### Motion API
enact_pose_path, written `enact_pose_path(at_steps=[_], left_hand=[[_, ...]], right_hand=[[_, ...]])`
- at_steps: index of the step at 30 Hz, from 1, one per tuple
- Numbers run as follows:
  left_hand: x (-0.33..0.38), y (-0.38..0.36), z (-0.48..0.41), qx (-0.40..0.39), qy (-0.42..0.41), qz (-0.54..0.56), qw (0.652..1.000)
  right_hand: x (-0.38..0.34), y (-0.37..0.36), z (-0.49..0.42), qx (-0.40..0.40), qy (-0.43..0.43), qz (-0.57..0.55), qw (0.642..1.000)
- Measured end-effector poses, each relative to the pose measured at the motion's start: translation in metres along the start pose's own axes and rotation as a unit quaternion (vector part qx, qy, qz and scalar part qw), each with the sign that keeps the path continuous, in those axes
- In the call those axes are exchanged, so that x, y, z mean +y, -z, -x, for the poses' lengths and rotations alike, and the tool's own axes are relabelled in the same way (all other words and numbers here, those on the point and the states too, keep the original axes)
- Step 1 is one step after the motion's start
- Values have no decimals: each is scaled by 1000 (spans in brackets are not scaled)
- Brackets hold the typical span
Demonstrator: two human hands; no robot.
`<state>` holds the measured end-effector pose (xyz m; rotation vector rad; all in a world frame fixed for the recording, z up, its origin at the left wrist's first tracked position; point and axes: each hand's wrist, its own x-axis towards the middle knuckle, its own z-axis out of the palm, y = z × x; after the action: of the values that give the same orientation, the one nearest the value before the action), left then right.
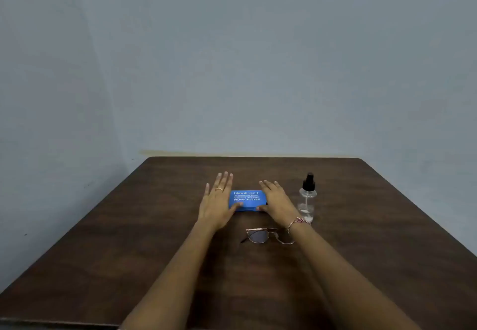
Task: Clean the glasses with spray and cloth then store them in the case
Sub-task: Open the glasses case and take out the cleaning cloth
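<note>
Your left hand [218, 200] lies flat at the left end of the blue rectangular glasses case with white printed lettering [247, 200]. Its fingers are straight and held close together, pointing away from you. Its thumb reaches to the near left corner of the case. A ring sits on one finger of this hand.

Your right hand [277, 202] lies at the right end of the case. Its fingers are straight and slightly spread, angled toward the far left. Its thumb touches the near right corner of the case. A red and white thread band circles the right wrist. Neither hand curls around anything.

The case lies closed, lettering up, between your two hands on the dark brown wooden table [129, 252].

The thin metal-framed glasses [260, 235] lie on the table nearer to you than the case, between your forearms. Your right wrist covers part of their right lens. Neither hand is touching them.

The clear plastic spray bottle with a black pump top [307, 198] stands upright just beside your right hand, on its right side.

A plain grey-blue wall [232, 58] rises behind the table.
</note>
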<state>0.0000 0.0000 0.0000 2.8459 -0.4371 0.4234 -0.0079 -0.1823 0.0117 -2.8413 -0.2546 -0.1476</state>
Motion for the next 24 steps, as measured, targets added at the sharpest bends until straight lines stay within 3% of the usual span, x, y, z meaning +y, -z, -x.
enact_pose_path(at_steps=[4,9,17,24], left_hand=[[-4,-15,-3,-69,-7,46,997],[-9,-20,-7,-3,0,86,996],[-32,-2,3,-14,42,88,995],[-67,20,37,27,94,118,988]], right_hand=[[5,-8,-7,-19,-19,-9,1000],[5,-11,-10,20,4,-6,1000],[-21,-15,-16,11,34,-12,999],[-72,-30,-16,1,72,-29,997]])
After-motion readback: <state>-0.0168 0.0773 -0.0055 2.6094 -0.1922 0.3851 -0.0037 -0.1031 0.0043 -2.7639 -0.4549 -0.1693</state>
